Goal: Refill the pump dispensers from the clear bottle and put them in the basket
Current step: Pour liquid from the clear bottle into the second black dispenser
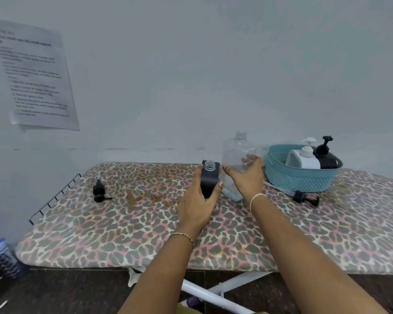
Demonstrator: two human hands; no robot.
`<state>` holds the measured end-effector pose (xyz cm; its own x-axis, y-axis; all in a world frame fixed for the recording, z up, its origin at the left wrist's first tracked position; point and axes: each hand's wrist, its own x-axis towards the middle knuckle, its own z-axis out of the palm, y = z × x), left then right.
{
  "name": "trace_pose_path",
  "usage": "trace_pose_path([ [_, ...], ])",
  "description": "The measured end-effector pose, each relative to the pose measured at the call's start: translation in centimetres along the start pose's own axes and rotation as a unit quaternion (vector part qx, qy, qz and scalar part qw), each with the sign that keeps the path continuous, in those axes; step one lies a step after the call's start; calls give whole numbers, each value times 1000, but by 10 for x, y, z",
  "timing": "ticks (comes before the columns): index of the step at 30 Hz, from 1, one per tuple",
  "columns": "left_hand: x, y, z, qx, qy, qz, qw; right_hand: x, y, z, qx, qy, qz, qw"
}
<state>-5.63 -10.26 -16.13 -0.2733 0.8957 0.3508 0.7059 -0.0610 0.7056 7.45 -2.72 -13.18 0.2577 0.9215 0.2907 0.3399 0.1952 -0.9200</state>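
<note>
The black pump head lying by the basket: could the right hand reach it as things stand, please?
Likely yes, once freed: the black pump head lies uncovered just in front of the basket, but the right hand is holding the clear bottle.

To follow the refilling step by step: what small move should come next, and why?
Probably the right hand lifts the clear bottle and tilts it over the black dispenser: both necks are open, the left hand grips the dispenser, and the bottle holds a little liquid.
</note>
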Motion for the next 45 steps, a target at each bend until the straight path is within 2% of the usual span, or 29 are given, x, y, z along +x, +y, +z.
trace_pose_path([
  [6,-1,3,-3,-17,-3,-6,1000,-2,2,-7,1,15,-36,999],
  [12,2,7,-5,-70,0,-19,997,-3,-13,-28,-106,7,-106,989],
  [19,10,8,-11,-98,-34,-29,994,-8,-16,-44,-298,4,-210,931],
  [26,13,10,-15,-91,-55,-42,993,-15,-22,-51,-411,5,-243,879],
  [45,16,10,-15,-62,-51,-39,996,-12,-27,-49,-479,-3,-286,830],
])
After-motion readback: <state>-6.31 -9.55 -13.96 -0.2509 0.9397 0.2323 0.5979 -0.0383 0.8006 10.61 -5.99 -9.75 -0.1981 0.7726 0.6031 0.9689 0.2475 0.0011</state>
